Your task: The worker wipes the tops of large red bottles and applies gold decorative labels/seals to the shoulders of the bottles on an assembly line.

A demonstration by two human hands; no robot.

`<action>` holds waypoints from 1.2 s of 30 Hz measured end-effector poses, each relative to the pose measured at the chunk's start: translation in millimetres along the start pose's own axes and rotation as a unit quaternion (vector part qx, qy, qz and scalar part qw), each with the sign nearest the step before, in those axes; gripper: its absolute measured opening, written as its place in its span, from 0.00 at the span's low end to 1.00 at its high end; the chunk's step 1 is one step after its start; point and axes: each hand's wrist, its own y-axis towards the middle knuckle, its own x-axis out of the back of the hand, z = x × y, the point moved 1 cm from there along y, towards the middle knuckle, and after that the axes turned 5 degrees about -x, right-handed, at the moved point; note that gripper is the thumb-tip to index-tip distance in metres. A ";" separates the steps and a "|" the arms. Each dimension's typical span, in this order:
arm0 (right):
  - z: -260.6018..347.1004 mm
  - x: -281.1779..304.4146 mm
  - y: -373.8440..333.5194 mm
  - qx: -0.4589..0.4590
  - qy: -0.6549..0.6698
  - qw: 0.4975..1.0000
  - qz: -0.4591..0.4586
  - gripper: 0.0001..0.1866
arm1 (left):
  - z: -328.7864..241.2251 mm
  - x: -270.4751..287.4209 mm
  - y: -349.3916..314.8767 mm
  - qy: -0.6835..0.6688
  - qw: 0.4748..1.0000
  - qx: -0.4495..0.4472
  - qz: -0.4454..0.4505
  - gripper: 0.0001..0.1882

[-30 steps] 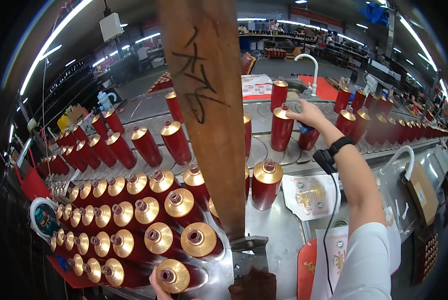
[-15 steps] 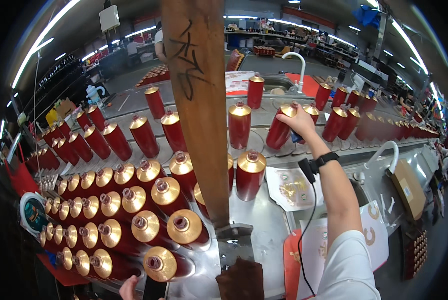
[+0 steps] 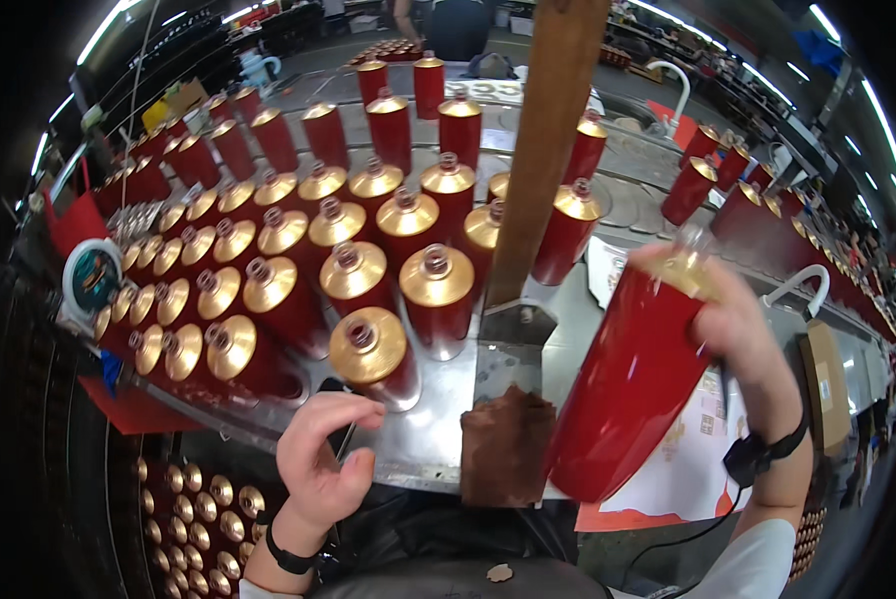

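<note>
One red bottle point(image 3: 623, 389) is tilted at lower right of the frame, base toward lower left, neck toward upper right. The right hand point(image 3: 753, 334) is nearer, wrapped around its shoulder; blur hides the exact finger places. The left hand point(image 3: 313, 464), at lower left of centre, is loosely curled, apparently without load, well apart from it. Beyond, gold-shouldered bottles point(image 3: 280, 230) stand in rows. Half a second earlier, the gripped one was farther away.
</note>
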 end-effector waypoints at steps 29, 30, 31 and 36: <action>11.6 -40.2 -22.1 0.234 -0.347 0.877 -0.235 0.39 | -1.9 5.0 -26.7 -0.036 0.988 0.077 0.127 0.48; 10.1 -13.2 -13.7 0.213 -0.314 0.879 -0.288 0.39 | -4.5 11.2 -26.9 -0.056 0.987 0.098 0.112 0.44; 10.3 12.6 -4.0 0.181 -0.316 0.870 -0.331 0.40 | -6.3 18.7 -27.4 -0.072 0.985 0.121 0.097 0.40; -39.3 176.4 47.3 0.014 -0.485 0.707 -0.515 0.43 | -16.3 35.2 -19.9 -0.070 0.971 0.141 0.178 0.31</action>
